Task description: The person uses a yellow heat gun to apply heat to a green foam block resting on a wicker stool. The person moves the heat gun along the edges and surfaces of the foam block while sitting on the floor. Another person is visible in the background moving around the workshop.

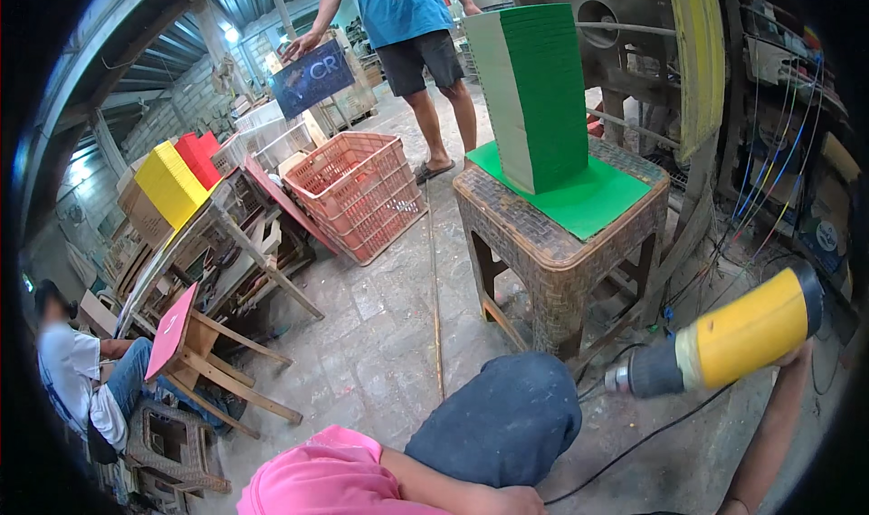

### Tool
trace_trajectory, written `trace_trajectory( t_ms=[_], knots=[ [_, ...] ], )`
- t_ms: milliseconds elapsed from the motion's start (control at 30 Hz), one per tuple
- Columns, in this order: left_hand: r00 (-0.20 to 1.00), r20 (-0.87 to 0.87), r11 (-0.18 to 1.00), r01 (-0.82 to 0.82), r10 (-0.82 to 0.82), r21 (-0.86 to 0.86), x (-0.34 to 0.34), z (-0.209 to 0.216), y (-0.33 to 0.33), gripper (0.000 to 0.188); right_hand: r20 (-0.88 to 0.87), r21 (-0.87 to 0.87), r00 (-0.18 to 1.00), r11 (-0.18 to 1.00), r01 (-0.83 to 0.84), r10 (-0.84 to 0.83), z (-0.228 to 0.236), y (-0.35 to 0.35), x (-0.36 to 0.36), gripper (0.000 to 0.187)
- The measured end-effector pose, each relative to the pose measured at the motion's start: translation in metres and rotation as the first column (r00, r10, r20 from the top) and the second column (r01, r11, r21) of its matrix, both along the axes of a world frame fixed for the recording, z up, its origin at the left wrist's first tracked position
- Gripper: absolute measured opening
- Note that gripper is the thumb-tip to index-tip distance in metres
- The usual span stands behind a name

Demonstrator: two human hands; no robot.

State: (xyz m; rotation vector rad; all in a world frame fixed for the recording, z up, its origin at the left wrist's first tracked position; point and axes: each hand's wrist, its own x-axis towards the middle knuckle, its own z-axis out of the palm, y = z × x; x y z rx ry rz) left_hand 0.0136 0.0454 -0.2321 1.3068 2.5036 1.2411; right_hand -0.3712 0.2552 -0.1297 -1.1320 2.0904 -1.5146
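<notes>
A yellow heat gun (pixel 742 338) with a dark collar and metal nozzle tip points left, held up at the right by my right hand (pixel 797 354). Its body covers most of the fingers. Down at the lower edge, beside my dark-clothed knee (pixel 502 415), is my left hand (pixel 518 500); the frame cuts off its fingers. Ahead, a tall stack of green sheets (pixel 548 99) stands upright on a stool (pixel 552 275) with a woven-pattern surface. A flat green sheet (pixel 602 198) lies under the stack. Neither hand touches the stack.
A dark cord (pixel 652 438) runs across the floor. A red plastic crate (pixel 362 198) stands ahead left, near a standing person (pixel 389 13) holding a dark blue panel (pixel 312 79). Yellow sheets (pixel 172 185), a pink-topped stool (pixel 176 329) and a seated person (pixel 77 370) are left.
</notes>
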Motion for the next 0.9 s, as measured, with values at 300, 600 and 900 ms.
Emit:
trace_trajectory(
  t_ms=[300,600,900],
  knots=[
    [0.994,0.103,0.863,-0.020,-0.038,0.504,0.000,-0.013,0.003,0.030,0.022,0.020,1.000,1.000,-0.009,0.009,-0.008,0.023,-0.025,0.064],
    [0.994,0.107,0.946,-0.032,-0.003,0.323,-0.001,-0.006,0.002,0.030,0.087,-0.034,0.996,0.999,-0.023,0.026,-0.024,0.029,-0.049,0.071],
    [0.989,0.110,0.927,0.056,-0.103,0.370,-0.017,0.026,-0.003,0.030,-0.392,-0.133,0.920,0.988,-0.077,0.019,-0.109,0.103,-0.124,0.066]
  ],
)
